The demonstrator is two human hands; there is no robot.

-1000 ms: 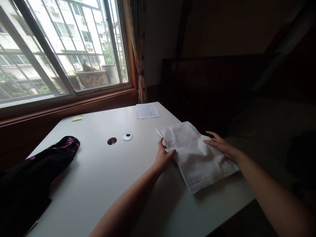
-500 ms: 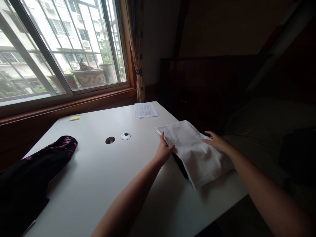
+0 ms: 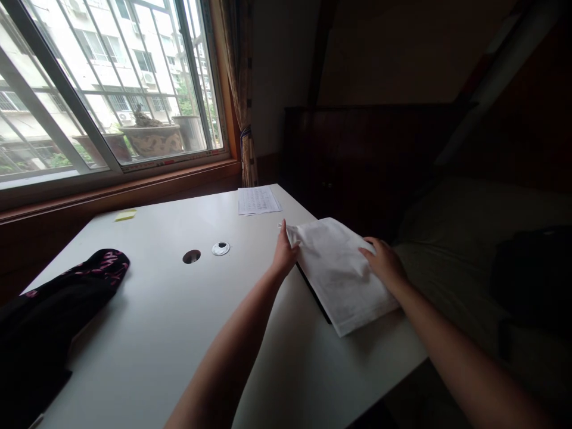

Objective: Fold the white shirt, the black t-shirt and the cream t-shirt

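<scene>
A folded white cloth (image 3: 342, 274) lies at the right side of the white table (image 3: 214, 333), lightly creased across its top. My left hand (image 3: 286, 249) is closed on its far left corner, thumb pointing up. At the right edge, my right hand (image 3: 382, 260) grips the fabric, with the thumb on top and the other fingers partly hidden. The dark edge of a flat black thing (image 3: 315, 293) shows under the cloth's left side; most of it is covered, so I cannot tell what it is.
A black garment with pink lettering (image 3: 96, 277) lies at the left. Printed sheets (image 3: 259, 200) and a yellow paper pad (image 3: 126, 215) lie near the far edge. A round hole (image 3: 192, 257) and a white disc-shaped cover (image 3: 220, 248) are in mid-table. A barred window (image 3: 147, 89) stands beyond.
The cloth lies flatter and straighter now, its near edge lowered toward the table. My left hand has drawn the far left corner up and bunched it slightly. The view has shifted a little.
</scene>
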